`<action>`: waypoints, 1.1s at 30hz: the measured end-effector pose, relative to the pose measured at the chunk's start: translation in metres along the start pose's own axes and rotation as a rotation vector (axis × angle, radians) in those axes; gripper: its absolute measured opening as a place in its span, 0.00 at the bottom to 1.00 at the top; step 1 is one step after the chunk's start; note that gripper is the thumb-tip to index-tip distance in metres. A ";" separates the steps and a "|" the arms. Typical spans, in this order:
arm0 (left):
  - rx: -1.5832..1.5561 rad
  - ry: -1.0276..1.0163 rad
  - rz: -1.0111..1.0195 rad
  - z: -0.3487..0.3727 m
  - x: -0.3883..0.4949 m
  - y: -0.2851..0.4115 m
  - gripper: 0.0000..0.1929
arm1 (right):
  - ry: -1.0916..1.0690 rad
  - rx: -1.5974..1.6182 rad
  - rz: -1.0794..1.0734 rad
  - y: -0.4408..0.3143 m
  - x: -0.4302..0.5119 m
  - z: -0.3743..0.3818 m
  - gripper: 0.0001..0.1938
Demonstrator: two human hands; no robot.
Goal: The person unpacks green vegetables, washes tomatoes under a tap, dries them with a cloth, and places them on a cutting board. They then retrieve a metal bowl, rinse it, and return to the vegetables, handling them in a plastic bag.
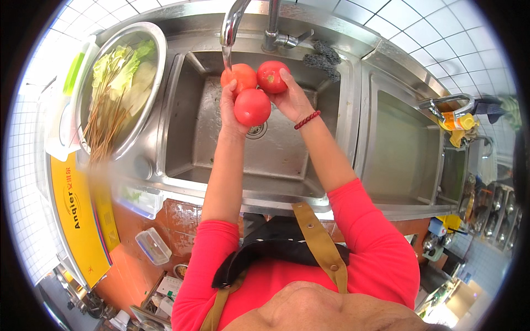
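Water runs from the chrome faucet (230,29) onto an orange-red tomato (242,76) in my left hand (228,105). That same hand also cradles a second, redder tomato (252,107), lower and nearer to me. My right hand (292,96) grips a third tomato (272,77), its stem scar facing up and my thumb on its side. All three tomatoes are close together above the stainless steel sink basin (281,140). Its drain (256,130) shows partly below the nearer tomato. The undersides of the tomatoes and some fingers are hidden.
Leafy greens and thin sticks fill a metal bowl (161,53) on the left ledge. Dark steel-wool-like scourers (325,58) lie at the basin's back right corner. A second basin (401,153) holds cloudy water, with a yellow bottle (457,121) beyond it. Plastic containers (153,246) sit low at left.
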State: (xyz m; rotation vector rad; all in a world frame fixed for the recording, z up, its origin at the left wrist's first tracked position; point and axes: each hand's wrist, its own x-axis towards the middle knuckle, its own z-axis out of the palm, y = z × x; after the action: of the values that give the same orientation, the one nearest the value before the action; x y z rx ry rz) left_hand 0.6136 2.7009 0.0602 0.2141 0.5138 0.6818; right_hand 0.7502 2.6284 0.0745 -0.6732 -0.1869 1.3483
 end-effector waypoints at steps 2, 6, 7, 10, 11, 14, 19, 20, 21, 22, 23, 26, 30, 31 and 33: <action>-0.035 0.032 0.002 -0.002 0.002 -0.004 0.22 | 0.070 -0.037 -0.099 0.008 -0.005 0.005 0.24; -0.128 0.054 0.150 -0.005 0.004 -0.005 0.20 | 0.248 -0.027 -0.311 0.030 -0.011 0.027 0.23; -0.157 0.060 0.181 -0.004 0.004 -0.004 0.20 | 0.323 -0.005 -0.361 0.034 -0.012 0.034 0.24; -0.116 0.160 0.370 0.002 0.005 -0.002 0.22 | 0.399 0.006 -0.448 0.045 -0.010 0.050 0.26; -0.079 0.200 0.443 0.006 0.006 -0.002 0.23 | 0.452 0.009 -0.446 0.047 -0.005 0.054 0.27; 0.084 0.376 0.640 0.015 0.006 -0.001 0.28 | 0.514 0.024 -0.460 0.052 0.015 0.057 0.29; 0.283 0.345 0.874 0.026 0.004 0.009 0.33 | 0.425 0.099 -0.331 0.059 0.048 0.044 0.28; 0.322 0.337 0.898 0.026 0.004 0.014 0.33 | 0.384 0.103 -0.240 0.059 0.053 0.042 0.29; 0.303 0.289 0.891 0.026 0.003 0.019 0.33 | 0.267 0.177 -0.132 0.059 0.058 0.040 0.28; 0.283 0.244 0.884 0.025 0.002 0.024 0.33 | 0.201 0.253 -0.004 0.060 0.062 0.040 0.27; 0.269 0.177 0.889 0.023 0.001 0.029 0.33 | 0.147 0.324 0.122 0.060 0.066 0.040 0.26; 0.247 0.140 0.836 0.019 -0.002 0.037 0.30 | -0.029 0.442 0.248 0.065 0.071 0.042 0.27; 0.301 0.213 0.864 0.018 -0.001 0.036 0.28 | -0.019 0.444 0.224 0.076 0.069 0.045 0.33; 0.267 0.205 0.845 0.018 0.000 0.035 0.28 | -0.040 0.435 0.183 0.078 0.068 0.046 0.33; 0.212 0.197 0.765 0.017 0.000 0.031 0.28 | 0.070 0.300 0.013 0.080 0.066 0.048 0.33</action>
State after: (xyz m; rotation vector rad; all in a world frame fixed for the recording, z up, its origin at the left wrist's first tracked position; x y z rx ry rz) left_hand 0.6052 2.7239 0.0857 0.5613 0.6988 1.4040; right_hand 0.6751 2.7121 0.0525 -0.4680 0.0753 1.3286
